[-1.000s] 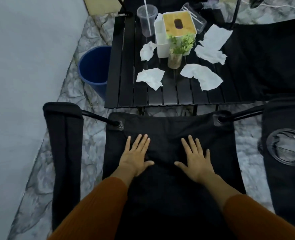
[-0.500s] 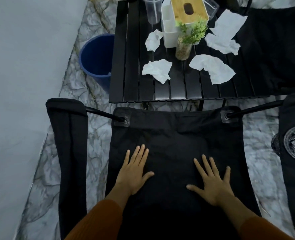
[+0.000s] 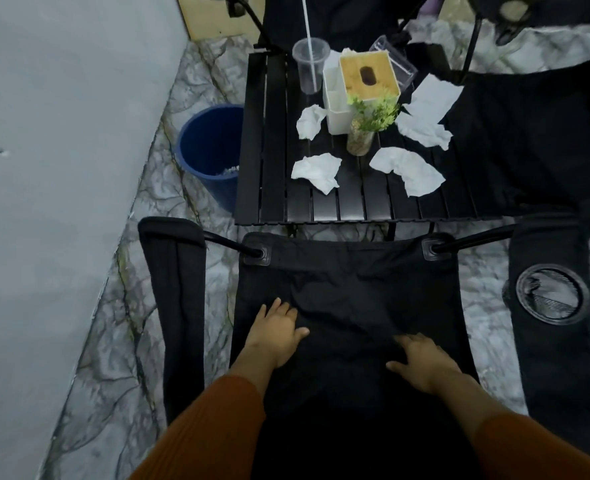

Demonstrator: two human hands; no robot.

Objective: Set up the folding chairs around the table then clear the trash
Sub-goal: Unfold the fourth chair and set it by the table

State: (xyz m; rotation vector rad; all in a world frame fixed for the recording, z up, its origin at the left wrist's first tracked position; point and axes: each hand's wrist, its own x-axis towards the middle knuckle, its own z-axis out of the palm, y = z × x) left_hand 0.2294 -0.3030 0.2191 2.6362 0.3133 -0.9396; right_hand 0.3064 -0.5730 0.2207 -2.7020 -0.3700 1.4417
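Note:
A black folding chair (image 3: pixel 349 271) stands unfolded right in front of me, facing the black slatted table (image 3: pixel 273 174). My left hand (image 3: pixel 273 336) lies flat on the left part of its fabric seat. My right hand (image 3: pixel 421 362) rests on the right part with fingers spread. Several crumpled white tissues (image 3: pixel 318 171) lie on the table around a small potted plant (image 3: pixel 364 131). A clear plastic cup (image 3: pixel 310 67) with a straw stands at the table's far left.
A blue bin (image 3: pixel 210 150) stands on the marble floor left of the table, by the grey wall. A white tissue box (image 3: pixel 363 77) with a wooden lid sits on the table. Another black chair (image 3: pixel 536 140) is at the right. The near chair's right armrest has a cup holder (image 3: pixel 551 296).
Both hands have slid back toward me across the seat fabric, the right one further. The view has tilted up, showing more of the table's far end.

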